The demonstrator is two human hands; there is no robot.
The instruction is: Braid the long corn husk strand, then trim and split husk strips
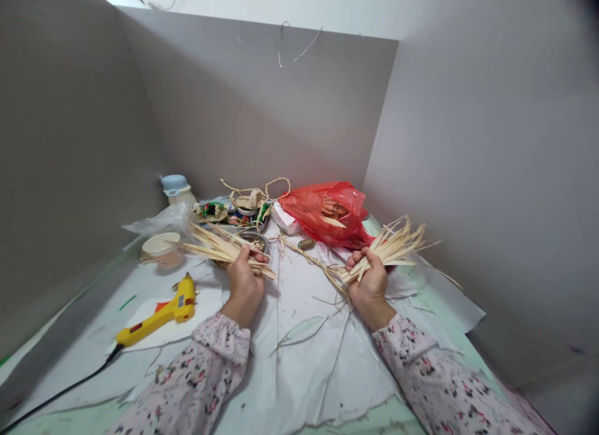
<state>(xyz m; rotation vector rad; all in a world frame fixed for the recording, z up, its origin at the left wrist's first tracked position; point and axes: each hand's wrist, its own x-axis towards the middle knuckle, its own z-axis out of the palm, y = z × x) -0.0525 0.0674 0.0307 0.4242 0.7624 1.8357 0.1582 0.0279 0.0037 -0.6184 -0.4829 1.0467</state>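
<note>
My left hand (244, 282) is closed around the middle of a bundle of pale dried straw strips (218, 251), whose ends fan out on both sides of the fist. My right hand (369, 276) grips a second, similar bundle of straw strips (388, 248) that splays up and to the right. A thin braided straw strand (304, 255) runs back from near my right hand across the white paper covering (304, 360). Both hands are held a little above that paper, with a gap between them.
A yellow hot glue gun (159, 313) lies at left on a white sheet, its black cord (60, 391) trailing to the lower left. Behind stand a red plastic bag (322, 213), a metal bowl (253, 240), a small cup (161, 248) and a blue-capped bottle (176, 188). Grey board walls enclose the table.
</note>
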